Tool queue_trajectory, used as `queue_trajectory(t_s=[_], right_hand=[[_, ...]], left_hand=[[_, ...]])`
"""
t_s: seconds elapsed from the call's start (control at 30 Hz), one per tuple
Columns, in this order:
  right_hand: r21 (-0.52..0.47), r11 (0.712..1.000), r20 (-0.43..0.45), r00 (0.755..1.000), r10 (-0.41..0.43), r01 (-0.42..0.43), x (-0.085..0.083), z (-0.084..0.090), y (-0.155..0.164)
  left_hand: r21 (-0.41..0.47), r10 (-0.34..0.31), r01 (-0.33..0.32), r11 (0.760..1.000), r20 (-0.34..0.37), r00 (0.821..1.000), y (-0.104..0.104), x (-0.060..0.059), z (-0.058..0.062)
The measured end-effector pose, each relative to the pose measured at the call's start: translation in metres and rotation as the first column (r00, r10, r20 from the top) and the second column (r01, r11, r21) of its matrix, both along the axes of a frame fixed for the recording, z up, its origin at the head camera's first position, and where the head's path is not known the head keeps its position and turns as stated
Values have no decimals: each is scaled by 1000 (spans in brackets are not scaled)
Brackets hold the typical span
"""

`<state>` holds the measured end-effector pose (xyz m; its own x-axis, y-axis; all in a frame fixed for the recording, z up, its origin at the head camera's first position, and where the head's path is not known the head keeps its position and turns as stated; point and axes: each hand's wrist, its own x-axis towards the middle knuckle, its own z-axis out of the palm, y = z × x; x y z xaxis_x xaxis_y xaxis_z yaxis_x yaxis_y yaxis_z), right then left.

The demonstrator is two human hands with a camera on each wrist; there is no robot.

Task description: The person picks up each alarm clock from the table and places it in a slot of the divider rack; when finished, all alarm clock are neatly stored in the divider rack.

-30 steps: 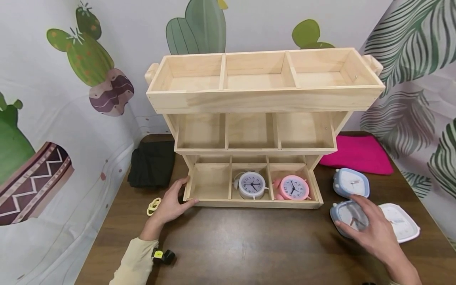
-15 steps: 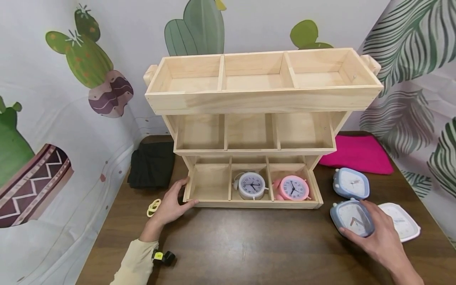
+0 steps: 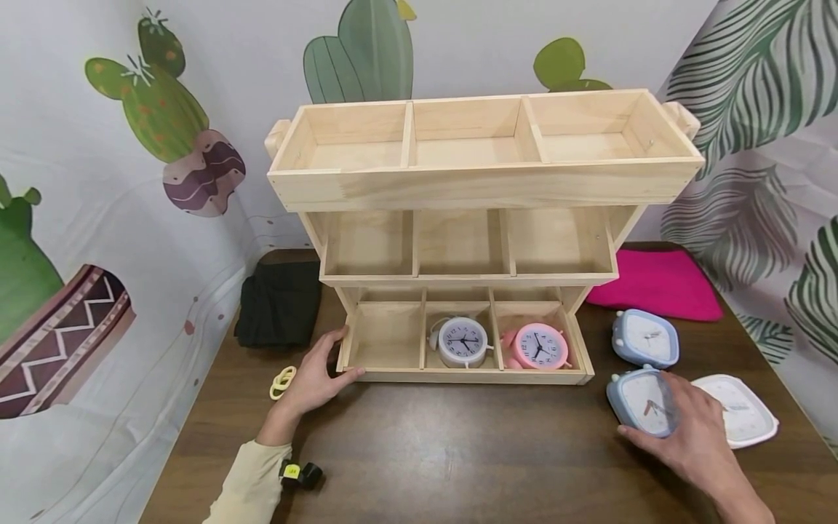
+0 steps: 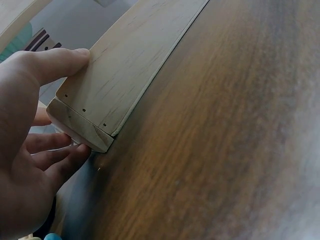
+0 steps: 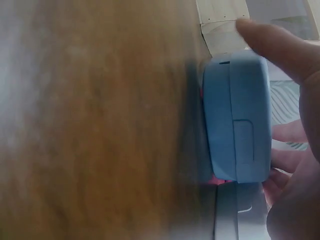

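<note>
Right hand closes round the blue clock

A second ago the right hand [image 3: 694, 429] hovers flat over the nearer blue square clock [image 3: 644, 402] by the table's right edge, covering much of its face; now it sits lower and further toward the near edge, fingers [image 3: 684, 397] and thumb curled round the clock's near-right side, the face showing. The clock tilts up a little on the table. The white clock [image 3: 743, 416] beside it lies slightly nearer the right edge than before, more of it uncovered.
</note>
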<state>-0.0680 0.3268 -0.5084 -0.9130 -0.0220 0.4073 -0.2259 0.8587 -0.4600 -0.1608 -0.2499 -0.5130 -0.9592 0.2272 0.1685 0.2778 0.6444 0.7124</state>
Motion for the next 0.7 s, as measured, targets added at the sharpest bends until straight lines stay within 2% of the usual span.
queue_trajectory(t_s=[0.3, 0.7], right_hand=[[48, 998, 90, 994, -56, 52, 4, 3, -1], [22, 997, 92, 993, -70, 69, 9, 8, -2]], left_hand=[[-1, -1, 1, 1000, 6, 1000, 0, 0, 0], [3, 0, 0, 1000, -1, 1000, 1, -1, -1]])
